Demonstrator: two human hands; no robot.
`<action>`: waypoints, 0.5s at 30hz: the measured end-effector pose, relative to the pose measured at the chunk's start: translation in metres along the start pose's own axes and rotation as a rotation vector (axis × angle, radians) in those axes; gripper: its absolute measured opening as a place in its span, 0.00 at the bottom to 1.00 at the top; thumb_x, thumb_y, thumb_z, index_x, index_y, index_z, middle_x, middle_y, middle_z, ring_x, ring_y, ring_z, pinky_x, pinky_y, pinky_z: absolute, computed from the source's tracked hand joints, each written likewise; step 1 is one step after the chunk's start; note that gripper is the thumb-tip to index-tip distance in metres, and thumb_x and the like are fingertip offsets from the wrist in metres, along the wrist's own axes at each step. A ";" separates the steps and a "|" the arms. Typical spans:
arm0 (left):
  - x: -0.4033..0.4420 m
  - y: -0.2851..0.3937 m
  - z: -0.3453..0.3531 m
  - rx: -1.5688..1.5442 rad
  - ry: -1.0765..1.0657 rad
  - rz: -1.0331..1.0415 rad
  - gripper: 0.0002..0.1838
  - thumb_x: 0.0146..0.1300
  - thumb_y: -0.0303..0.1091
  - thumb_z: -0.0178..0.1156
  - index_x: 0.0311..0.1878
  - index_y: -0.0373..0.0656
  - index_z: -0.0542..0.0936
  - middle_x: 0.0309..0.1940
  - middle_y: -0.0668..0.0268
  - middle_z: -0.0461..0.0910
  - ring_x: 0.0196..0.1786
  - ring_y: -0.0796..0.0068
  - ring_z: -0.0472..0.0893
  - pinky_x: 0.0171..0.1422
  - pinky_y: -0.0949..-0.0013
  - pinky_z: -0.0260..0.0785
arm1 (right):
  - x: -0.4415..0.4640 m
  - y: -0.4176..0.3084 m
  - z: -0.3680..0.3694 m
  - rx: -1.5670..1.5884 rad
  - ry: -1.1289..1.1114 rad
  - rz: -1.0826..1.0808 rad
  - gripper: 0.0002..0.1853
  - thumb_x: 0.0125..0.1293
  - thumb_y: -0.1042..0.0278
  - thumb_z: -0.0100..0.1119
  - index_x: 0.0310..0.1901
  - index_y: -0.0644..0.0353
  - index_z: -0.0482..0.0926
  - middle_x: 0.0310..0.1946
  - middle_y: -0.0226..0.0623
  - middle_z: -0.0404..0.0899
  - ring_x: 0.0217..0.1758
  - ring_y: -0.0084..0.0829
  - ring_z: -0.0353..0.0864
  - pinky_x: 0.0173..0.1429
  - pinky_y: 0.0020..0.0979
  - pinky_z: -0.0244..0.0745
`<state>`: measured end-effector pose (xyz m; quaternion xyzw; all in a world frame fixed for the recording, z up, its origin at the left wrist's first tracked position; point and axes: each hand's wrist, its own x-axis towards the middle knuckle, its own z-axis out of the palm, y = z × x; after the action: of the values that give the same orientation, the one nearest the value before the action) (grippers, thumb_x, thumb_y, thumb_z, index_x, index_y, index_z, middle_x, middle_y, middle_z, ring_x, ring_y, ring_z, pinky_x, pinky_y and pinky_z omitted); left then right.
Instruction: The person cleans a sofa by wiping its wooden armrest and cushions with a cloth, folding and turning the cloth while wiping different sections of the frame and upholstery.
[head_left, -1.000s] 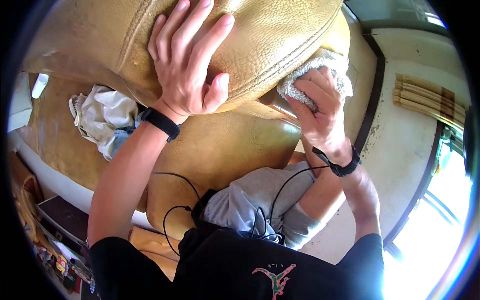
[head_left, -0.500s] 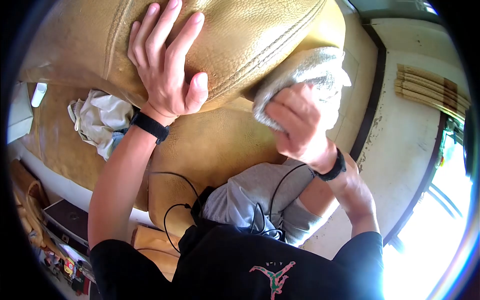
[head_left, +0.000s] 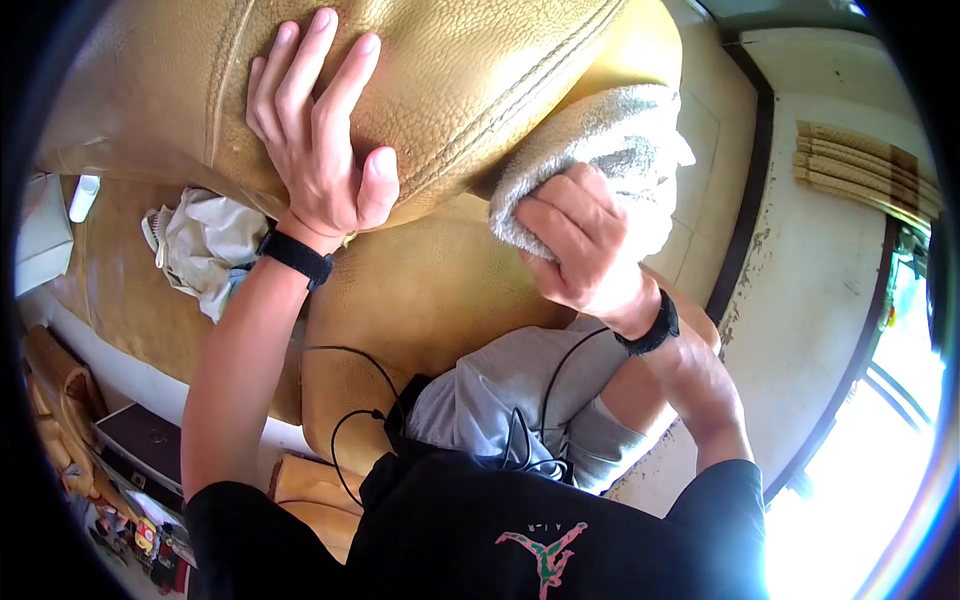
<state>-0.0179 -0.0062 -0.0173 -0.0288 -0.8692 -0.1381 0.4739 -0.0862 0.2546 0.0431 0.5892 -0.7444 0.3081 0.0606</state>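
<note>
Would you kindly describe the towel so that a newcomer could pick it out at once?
Find the big tan cushion at the top of the view, then the right hand near its lower right edge. Bunched in that hand is the towel, grey-white and fuzzy, unlike the smoother cream cloth lying further left.

likely home living room: leather sofa (head_left: 430, 275), tiled floor (head_left: 699, 180)

**Room Layout: Floor, Wall and Light**

Pale tiled flooring (head_left: 697, 165) adjoins a dark skirting strip (head_left: 758, 150). Beyond the strip, a pale wall (head_left: 810, 260) shows chipped paint along its lower edge. A tan ribbed panel (head_left: 855, 165) is located near the bright opening (head_left: 860, 465) at far right, where strong light overexposes the view. A dark cabinet (head_left: 150, 440) occupies the lower left.
</note>
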 end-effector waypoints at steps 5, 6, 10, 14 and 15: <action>-0.002 0.000 0.003 -0.032 0.023 0.010 0.38 0.78 0.57 0.38 0.73 0.34 0.74 0.76 0.47 0.69 0.80 0.47 0.63 0.84 0.45 0.46 | 0.013 0.009 0.007 -0.054 0.134 0.109 0.14 0.49 0.84 0.65 0.41 0.69 0.82 0.35 0.43 0.78 0.35 0.43 0.79 0.39 0.39 0.77; -0.002 -0.001 0.004 -0.026 0.032 0.024 0.37 0.78 0.56 0.38 0.73 0.34 0.73 0.76 0.48 0.70 0.79 0.47 0.64 0.84 0.46 0.46 | 0.011 0.011 0.007 -0.028 0.131 0.087 0.15 0.48 0.84 0.66 0.40 0.69 0.82 0.35 0.43 0.78 0.35 0.43 0.79 0.39 0.39 0.77; 0.002 0.001 0.000 -0.009 0.008 0.016 0.38 0.78 0.58 0.38 0.74 0.34 0.73 0.76 0.46 0.69 0.79 0.45 0.63 0.84 0.45 0.47 | 0.004 0.007 0.011 0.033 0.081 -0.009 0.16 0.47 0.81 0.66 0.41 0.67 0.82 0.36 0.40 0.78 0.37 0.40 0.79 0.38 0.41 0.79; 0.002 0.000 0.000 -0.008 0.007 0.008 0.38 0.78 0.58 0.37 0.74 0.34 0.73 0.76 0.46 0.69 0.79 0.45 0.63 0.84 0.45 0.47 | 0.009 0.006 0.008 0.061 0.113 0.105 0.18 0.44 0.81 0.66 0.41 0.66 0.82 0.36 0.41 0.77 0.36 0.41 0.77 0.40 0.40 0.78; 0.002 0.000 0.001 -0.005 0.014 0.020 0.38 0.78 0.57 0.37 0.74 0.34 0.73 0.76 0.46 0.69 0.79 0.45 0.63 0.84 0.44 0.47 | 0.013 0.004 0.005 0.050 0.108 0.106 0.18 0.44 0.81 0.67 0.42 0.66 0.82 0.35 0.40 0.77 0.36 0.41 0.77 0.40 0.39 0.78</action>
<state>-0.0194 -0.0066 -0.0161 -0.0377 -0.8652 -0.1360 0.4812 -0.0922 0.2412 0.0435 0.5329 -0.7622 0.3609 0.0696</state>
